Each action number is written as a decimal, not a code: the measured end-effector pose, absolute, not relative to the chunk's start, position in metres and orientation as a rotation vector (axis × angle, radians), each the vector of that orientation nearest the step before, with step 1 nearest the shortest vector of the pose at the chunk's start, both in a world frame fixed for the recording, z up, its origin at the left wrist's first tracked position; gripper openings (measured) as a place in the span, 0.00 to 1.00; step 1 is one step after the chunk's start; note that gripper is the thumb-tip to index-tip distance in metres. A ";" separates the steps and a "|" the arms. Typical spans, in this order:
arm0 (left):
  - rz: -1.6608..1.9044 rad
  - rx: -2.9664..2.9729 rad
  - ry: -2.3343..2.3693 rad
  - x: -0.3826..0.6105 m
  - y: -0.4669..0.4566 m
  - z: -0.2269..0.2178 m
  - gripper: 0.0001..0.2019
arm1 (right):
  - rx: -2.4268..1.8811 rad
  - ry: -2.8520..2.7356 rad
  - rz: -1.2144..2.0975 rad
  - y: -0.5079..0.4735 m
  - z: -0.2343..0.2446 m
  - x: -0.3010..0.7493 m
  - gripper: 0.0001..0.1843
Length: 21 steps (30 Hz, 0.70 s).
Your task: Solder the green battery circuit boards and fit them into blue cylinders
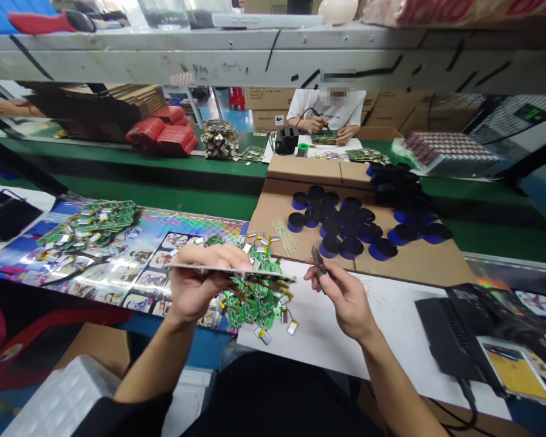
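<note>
My left hand [204, 282] grips a thin flat strip [227, 270] from which a bunch of small green circuit boards [255, 306] hangs on wires. Small silver pouch batteries [292, 328] dangle from the bunch at its lower right. My right hand [341, 297] pinches a small dark hand tool [319, 261] between its fingers, its tip pointing up. The exact kind of tool is hard to tell. A few hand-widths apart, the two hands do not touch. A larger heap of similar boards [88, 226] lies to the left on a shiny printed mat [131, 267].
A cardboard sheet [300, 206] ahead carries several blue-and-black round tins [332, 227] and loose wooden sticks [284, 235]. A black device [455, 340] sits on the white sheet [346, 328] at right. Beyond a green bench [118, 164], a co-worker [327, 109] solders a board.
</note>
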<state>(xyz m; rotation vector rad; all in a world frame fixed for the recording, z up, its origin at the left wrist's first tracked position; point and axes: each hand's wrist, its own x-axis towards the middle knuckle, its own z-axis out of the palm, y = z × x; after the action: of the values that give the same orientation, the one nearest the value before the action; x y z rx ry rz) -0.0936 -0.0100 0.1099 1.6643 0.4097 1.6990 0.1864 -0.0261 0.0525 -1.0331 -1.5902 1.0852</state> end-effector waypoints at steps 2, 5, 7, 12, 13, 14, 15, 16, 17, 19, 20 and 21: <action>1.748 1.362 0.503 -0.076 -0.009 0.092 0.07 | -0.985 -1.619 1.032 -0.025 0.062 0.188 0.19; 1.747 1.075 0.703 -0.054 -0.011 0.076 0.17 | -0.949 -1.706 0.933 -0.025 0.078 0.191 0.18; 1.691 0.987 0.814 -0.045 -0.013 0.070 0.21 | -0.951 -1.789 0.839 -0.025 0.087 0.192 0.18; 1.485 1.022 0.989 -0.043 -0.019 0.050 0.19 | -1.051 -1.953 0.613 -0.024 0.095 0.194 0.20; 1.473 1.042 1.024 -0.044 -0.021 0.045 0.19 | -1.067 -1.967 0.603 -0.023 0.094 0.194 0.20; 1.471 1.054 1.058 -0.046 -0.023 0.041 0.20 | -1.079 -1.972 0.603 -0.023 0.091 0.195 0.20; 1.474 1.057 1.088 -0.047 -0.024 0.038 0.21 | -1.086 -1.972 0.608 -0.022 0.088 0.195 0.20; 1.476 1.054 1.108 -0.048 -0.026 0.035 0.23 | -1.093 -1.968 0.615 -0.022 0.085 0.195 0.20; 1.476 1.049 1.118 -0.049 -0.027 0.032 0.24 | -1.104 -1.960 0.623 -0.022 0.082 0.196 0.20; 1.477 1.034 1.129 -0.051 -0.030 0.029 0.24 | -1.143 -1.945 0.644 -0.022 0.076 0.197 0.20; 1.473 1.031 1.138 -0.051 -0.031 0.028 0.24 | -1.163 -1.942 0.659 -0.022 0.074 0.197 0.20; 1.465 1.035 1.147 -0.051 -0.032 0.027 0.24 | -1.181 -1.944 0.679 -0.021 0.073 0.198 0.20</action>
<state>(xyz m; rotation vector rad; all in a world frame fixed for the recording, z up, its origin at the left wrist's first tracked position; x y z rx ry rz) -0.0512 -0.0316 0.0272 1.0353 1.1472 1.4646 0.1977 -0.0214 0.0730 -1.1806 -1.9440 0.6792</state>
